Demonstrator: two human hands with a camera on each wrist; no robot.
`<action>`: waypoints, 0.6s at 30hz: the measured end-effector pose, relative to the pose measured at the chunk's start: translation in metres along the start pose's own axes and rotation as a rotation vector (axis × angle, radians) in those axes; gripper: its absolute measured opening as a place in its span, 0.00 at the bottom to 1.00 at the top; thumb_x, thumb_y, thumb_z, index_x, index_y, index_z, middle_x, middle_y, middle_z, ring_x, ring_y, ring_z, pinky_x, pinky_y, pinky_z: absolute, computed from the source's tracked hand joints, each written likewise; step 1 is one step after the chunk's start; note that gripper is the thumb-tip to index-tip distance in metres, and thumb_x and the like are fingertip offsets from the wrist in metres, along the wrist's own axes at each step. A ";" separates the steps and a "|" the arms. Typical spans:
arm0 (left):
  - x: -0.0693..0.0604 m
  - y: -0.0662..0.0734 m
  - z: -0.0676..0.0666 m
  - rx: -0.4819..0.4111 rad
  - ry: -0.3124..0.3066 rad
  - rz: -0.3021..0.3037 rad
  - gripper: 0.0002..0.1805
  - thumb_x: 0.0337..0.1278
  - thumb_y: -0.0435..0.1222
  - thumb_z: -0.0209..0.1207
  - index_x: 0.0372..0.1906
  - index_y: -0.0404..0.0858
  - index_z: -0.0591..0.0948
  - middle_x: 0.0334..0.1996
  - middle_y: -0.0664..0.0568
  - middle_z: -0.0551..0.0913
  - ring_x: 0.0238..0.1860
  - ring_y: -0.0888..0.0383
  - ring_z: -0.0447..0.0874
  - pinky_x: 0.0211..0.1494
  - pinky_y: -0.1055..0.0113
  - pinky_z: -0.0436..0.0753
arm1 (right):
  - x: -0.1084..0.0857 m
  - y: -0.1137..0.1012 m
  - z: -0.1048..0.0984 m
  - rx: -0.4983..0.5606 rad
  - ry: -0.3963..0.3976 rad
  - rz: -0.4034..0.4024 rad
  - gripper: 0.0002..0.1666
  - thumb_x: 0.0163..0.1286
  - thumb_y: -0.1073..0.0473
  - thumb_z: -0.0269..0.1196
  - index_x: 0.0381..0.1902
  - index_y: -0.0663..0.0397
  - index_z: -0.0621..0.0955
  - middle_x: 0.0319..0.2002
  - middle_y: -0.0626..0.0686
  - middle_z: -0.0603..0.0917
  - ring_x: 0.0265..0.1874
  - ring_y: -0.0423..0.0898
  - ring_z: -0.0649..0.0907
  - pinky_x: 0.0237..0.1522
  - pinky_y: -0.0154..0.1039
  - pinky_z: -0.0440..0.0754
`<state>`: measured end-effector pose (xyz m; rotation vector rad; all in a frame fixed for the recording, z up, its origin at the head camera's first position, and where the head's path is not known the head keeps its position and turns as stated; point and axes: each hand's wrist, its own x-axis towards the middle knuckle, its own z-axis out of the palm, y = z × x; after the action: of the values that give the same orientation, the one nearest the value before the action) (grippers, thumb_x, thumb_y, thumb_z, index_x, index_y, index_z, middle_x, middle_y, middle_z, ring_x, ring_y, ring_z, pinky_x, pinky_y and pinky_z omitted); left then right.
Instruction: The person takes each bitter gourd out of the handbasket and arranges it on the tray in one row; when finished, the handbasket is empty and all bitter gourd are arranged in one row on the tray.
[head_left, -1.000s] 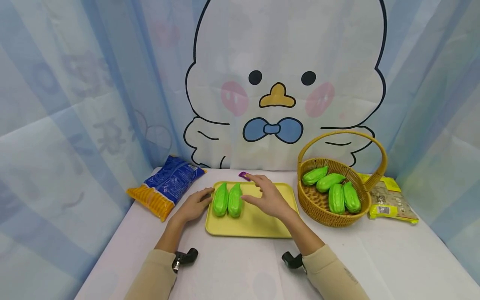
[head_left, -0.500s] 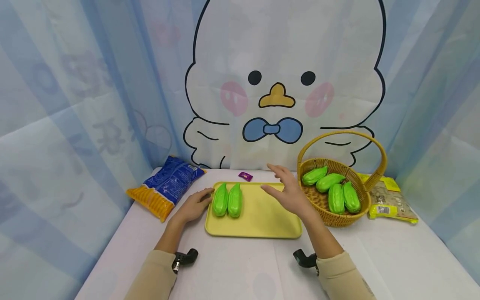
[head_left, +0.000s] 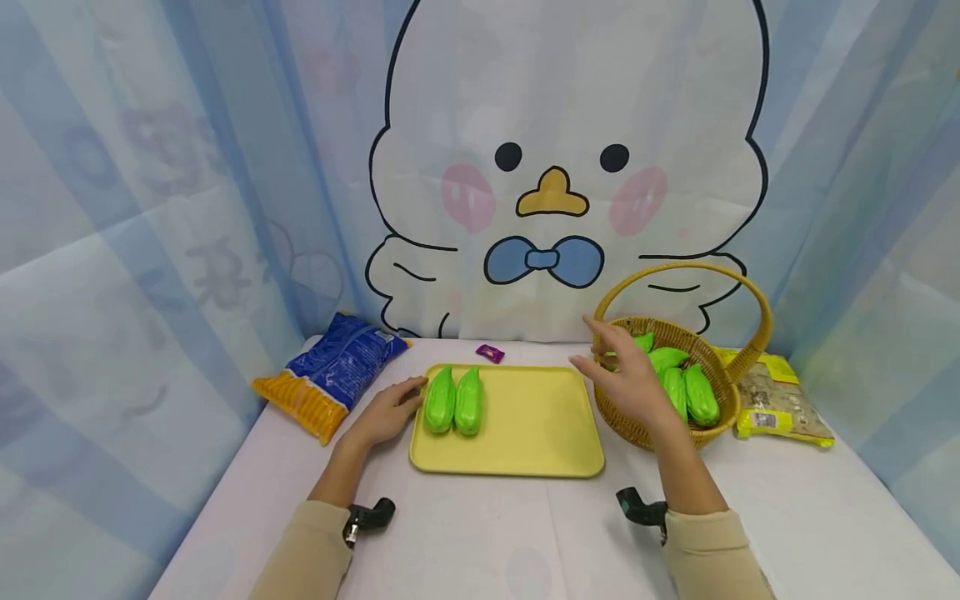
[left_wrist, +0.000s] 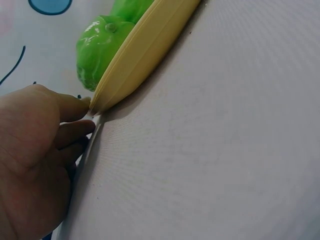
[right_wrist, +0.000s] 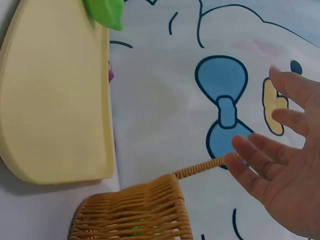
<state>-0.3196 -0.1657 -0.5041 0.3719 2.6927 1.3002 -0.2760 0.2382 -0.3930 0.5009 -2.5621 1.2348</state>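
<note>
Two glossy green ridged, pointed fruit-like pieces lie side by side at the left of the yellow tray. My left hand touches the tray's left rim with its fingertips; in the left wrist view, the left hand has a thumb at the rim and fingers lower down. Above the near left side of the wicker basket hovers my right hand, fingers spread and holding nothing. Several similar green pieces lie in the basket, some partly hidden behind that hand.
A blue and orange bag lies left of the tray. Behind the tray is a small purple packet. The basket's tall handle arches upward, and a yellow-edged bag lies right of it. A printed curtain hangs behind the table.
My right hand has moved rightward from beside the green pieces on the tray, across the tray to the basket, uncovering the purple packet. My left hand stays at the rim.
</note>
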 end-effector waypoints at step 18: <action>0.001 0.001 0.001 0.005 -0.004 -0.011 0.27 0.83 0.41 0.49 0.79 0.43 0.67 0.81 0.42 0.63 0.83 0.42 0.54 0.85 0.42 0.55 | -0.016 0.025 -0.055 -0.096 -0.038 0.121 0.40 0.76 0.44 0.65 0.80 0.50 0.67 0.74 0.65 0.70 0.66 0.68 0.76 0.60 0.67 0.81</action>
<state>-0.3198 -0.1644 -0.5039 0.3589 2.6914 1.2883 -0.2669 0.2992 -0.3829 0.3573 -2.7035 1.1438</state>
